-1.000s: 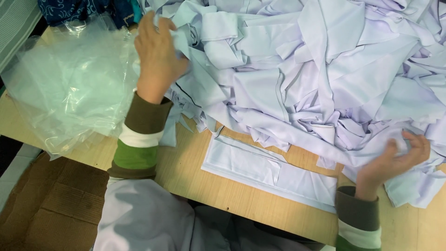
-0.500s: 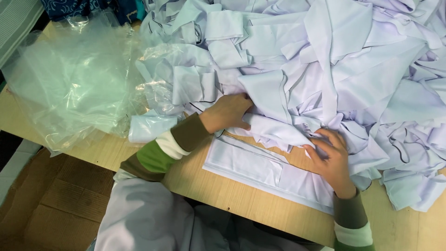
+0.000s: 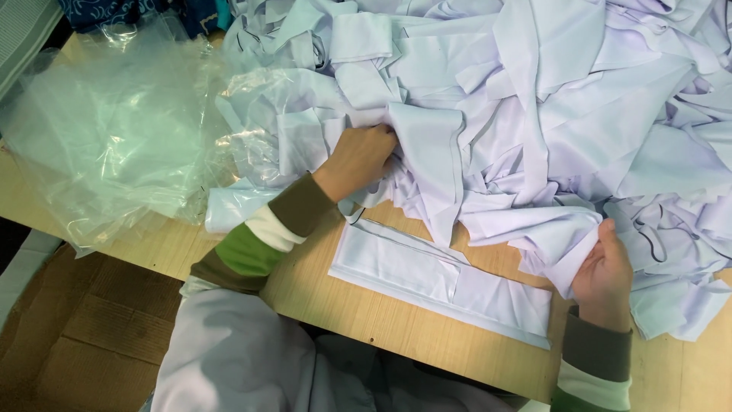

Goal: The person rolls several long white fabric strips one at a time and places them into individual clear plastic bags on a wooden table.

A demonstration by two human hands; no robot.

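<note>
Wooden table [image 3: 320, 286]: both hands apparently gripping fabric pile [image 3: 534, 99]

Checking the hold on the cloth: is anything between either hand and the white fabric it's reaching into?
Nothing visible. The left hand is dug straight into the white fabric pile, and the right hand grips a fold at its near edge.
</note>
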